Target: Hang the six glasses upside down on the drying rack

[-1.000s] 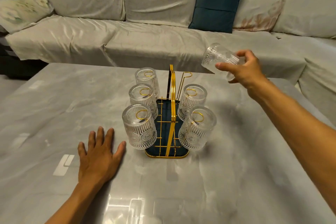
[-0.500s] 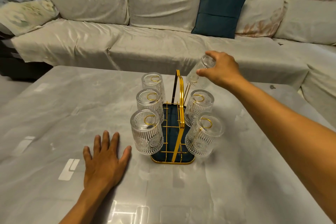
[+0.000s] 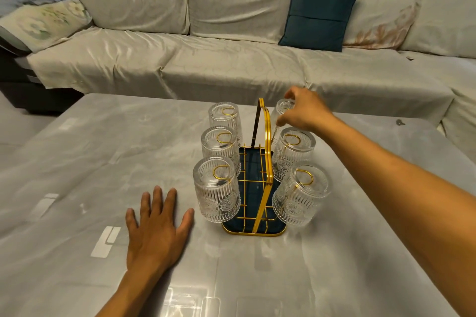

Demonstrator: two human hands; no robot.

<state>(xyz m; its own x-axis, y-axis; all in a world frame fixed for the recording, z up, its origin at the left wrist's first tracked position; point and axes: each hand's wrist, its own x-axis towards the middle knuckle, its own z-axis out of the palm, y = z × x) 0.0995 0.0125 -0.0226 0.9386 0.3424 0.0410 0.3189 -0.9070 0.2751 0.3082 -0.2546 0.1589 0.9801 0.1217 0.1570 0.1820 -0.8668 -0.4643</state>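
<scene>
Right grip (image 3: 300, 110) is wrapped around the sixth glass (image 3: 283, 110) at the rack's (image 3: 266, 152) far right peg; left (image 3: 157, 229) lies flat on the bench. Let go before it's seated and it'll probably knock the neighbour glass (image 3: 293, 152).

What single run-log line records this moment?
right hand: holding sixth glass at far-right peg | left hand: flat on table | drying rack: five glasses hung

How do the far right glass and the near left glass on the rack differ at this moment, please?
The far right glass is gripped by the right hand and partly hidden; the near left glass hangs untouched and fully visible. The near left glass shows its gold hook; the far right's cannot be seen. Both are clear, ribbed and inverted.
</scene>
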